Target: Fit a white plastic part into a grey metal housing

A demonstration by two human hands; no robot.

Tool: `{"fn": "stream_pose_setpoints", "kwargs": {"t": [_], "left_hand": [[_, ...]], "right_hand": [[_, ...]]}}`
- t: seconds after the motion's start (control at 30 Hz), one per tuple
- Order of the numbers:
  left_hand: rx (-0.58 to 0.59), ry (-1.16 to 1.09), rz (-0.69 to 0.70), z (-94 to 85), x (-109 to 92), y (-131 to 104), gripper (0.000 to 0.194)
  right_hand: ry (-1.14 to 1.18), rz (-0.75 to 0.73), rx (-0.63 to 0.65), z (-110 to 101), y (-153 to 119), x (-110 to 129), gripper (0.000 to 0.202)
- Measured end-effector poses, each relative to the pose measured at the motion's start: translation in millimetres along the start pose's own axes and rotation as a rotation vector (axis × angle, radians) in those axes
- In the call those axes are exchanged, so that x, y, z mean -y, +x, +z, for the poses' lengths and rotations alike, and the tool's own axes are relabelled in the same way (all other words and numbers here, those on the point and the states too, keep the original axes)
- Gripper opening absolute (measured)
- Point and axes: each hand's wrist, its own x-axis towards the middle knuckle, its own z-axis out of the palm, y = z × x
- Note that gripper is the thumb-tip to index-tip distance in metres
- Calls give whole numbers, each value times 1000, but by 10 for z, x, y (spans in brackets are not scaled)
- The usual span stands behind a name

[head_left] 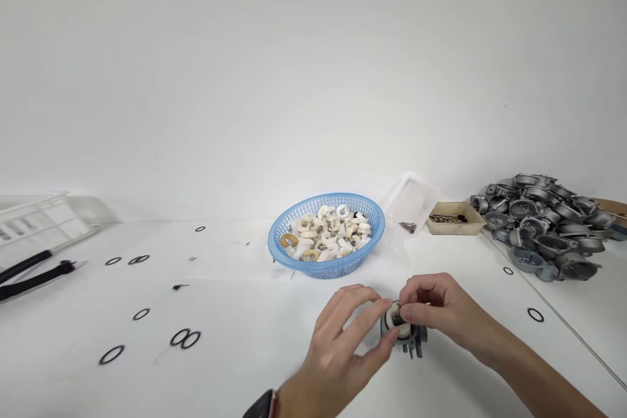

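A small grey metal carburetor body point(415, 342) rests on the white table in front of me, with a white ring-shaped float point(404, 330) in its round opening. My left hand point(343, 339) steadies it from the left, thumb at the near side and fingertips at the far side. Above the opening, the thumb and forefinger of my right hand point(443, 307) are pinched together. Whatever lies between those fingertips is too small and too covered to make out. Part of the carburetor body is hidden by my fingers.
Behind my hands stands a blue basket point(328, 269) of white floats. A clear plastic lid point(414, 202), a cream tray point(455, 228) of small metal parts and a heap of grey castings point(548, 222) lie rightward. Black rubber rings point(112, 354) are scattered left, near a white rack point(39, 222).
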Motion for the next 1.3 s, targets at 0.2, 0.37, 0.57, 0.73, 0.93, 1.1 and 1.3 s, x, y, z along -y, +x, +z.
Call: {"fn": "stream_pose_setpoints", "kwargs": {"t": [0.2,0.37,0.57,0.73,0.93,1.1,1.3], "left_hand": [[24,45,65,-11,-46,16,34],[5,78,59,2,-57,-4,30],[6,64,85,-33,-84,10,28],[12,44,83,-45,-134,52,18],[32,16,54,-13,-141,22,18],[130,-17,-154,39,-23,-77,38],[426,-270,-590,91,101,-45,35]], "right_hand": [[37,-5,36,122,-28,-20,31],[38,27,62,158,-39,-23,24],[65,42,105,134,-55,-37,21],[48,43,126,128,-68,-27,14],[145,-1,88,165,-78,25,27],[97,-30,-14,9,-30,40,27],[-121,106,-179,-312,86,-78,16]]}}
